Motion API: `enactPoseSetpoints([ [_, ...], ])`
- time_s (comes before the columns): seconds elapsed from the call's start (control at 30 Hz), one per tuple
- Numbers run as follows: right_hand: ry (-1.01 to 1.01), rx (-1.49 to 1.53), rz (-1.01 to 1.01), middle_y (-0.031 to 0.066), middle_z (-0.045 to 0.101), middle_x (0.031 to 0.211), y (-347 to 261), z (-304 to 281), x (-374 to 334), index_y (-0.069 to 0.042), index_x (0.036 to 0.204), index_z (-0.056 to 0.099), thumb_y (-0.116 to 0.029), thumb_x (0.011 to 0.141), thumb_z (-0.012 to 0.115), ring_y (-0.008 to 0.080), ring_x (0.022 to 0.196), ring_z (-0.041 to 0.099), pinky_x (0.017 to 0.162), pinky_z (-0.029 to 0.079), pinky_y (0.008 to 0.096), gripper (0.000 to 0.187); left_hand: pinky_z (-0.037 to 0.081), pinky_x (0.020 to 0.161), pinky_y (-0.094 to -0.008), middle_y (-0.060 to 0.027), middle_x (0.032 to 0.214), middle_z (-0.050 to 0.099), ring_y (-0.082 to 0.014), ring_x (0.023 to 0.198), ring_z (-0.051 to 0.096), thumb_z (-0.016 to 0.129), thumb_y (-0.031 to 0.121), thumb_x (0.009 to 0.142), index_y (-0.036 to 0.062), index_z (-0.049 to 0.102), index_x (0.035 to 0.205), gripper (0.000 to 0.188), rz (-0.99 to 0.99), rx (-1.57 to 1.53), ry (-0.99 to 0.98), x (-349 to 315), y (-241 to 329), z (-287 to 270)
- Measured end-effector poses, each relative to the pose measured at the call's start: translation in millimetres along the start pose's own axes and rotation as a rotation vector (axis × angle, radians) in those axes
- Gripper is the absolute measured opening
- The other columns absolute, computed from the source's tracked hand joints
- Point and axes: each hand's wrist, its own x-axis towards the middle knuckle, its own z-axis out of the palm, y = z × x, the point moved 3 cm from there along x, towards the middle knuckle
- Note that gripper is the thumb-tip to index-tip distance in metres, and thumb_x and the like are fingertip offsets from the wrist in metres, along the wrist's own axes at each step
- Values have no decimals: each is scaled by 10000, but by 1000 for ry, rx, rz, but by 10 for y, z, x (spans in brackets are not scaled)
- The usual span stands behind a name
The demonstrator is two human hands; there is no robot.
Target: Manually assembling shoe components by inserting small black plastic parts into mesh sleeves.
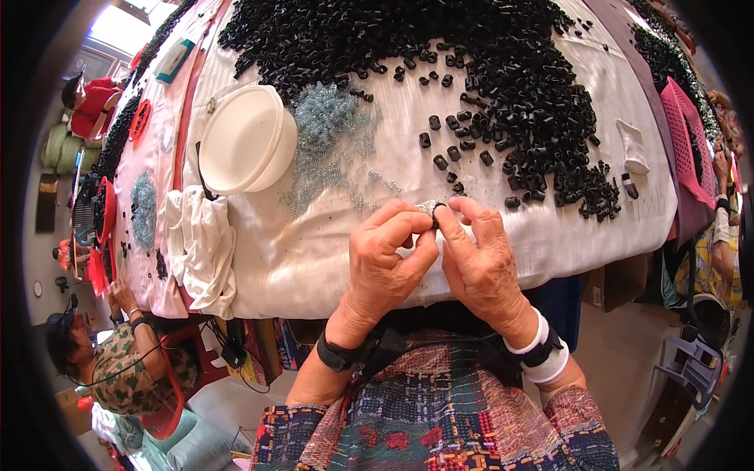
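Observation:
Near the table's front edge, my left hand (389,251) and my right hand (483,263) meet, fingertips pinched together. Between them is a small black plastic piece (437,213), mostly covered by the fingers. A pale, speckled bit shows beside it at the left fingertips, too small to name. Just beyond the hands lie several loose black pieces (441,162), short and tube-like. They spread from a large heap of black pieces (393,31). To the left of them is a pile of small clear bluish pieces, like tiny rings or coils (326,118).
A white plastic bowl (287,145) leans beside the bluish pile, with a crumpled white cloth (200,247) nearer me. At right are a small white cloth piece (632,147) and a pink basket (682,149). A person in a camouflage top (129,369) sits at left; others work around the table.

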Motion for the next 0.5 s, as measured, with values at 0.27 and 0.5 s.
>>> enactPoseSetpoints([
  [0.27, 205, 115, -144, 183, 623, 983, 36, 21, -12, 49, 1002, 610, 81, 671, 664, 304, 859, 637, 734, 544, 343, 337, 441, 571, -187, -37, 780, 605, -63, 650, 553, 637, -22, 747, -7, 622, 803, 61, -210, -66, -47, -74, -41, 1],
  [0.5, 176, 44, -215, 184, 623, 978, 89, 7, -22, 58, 975, 614, 56, 680, 641, 307, 863, 638, 732, 546, 350, 296, 444, 534, -228, -54, 773, 614, -101, 590, 563, 663, 36, 746, 27, 658, 844, 99, -123, 84, -42, 45, 28, -63],
])
